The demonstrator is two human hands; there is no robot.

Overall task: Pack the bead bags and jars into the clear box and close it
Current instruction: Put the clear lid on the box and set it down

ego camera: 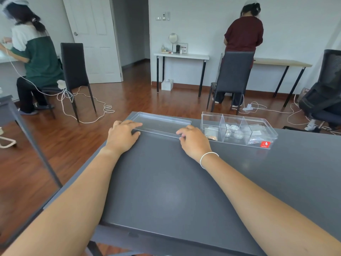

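The clear box (271, 134) stands open at the far right of the grey table, split by two dividers into three compartments. A bead bag (211, 133) lies in its left compartment, round jars (234, 130) fill the middle one, and more bags (255, 133) sit in the right one. The clear lid (162, 122) lies flat on the table to the left of the box. My left hand (122, 134) grips the lid's near left edge. My right hand (192, 139) grips its near right corner.
The grey table (166, 182) ends just beyond the lid and box. Two people sit or stand at other desks across the room, with black chairs (74, 71) and white cables on the wooden floor. An office chair (324, 93) stands at the far right.
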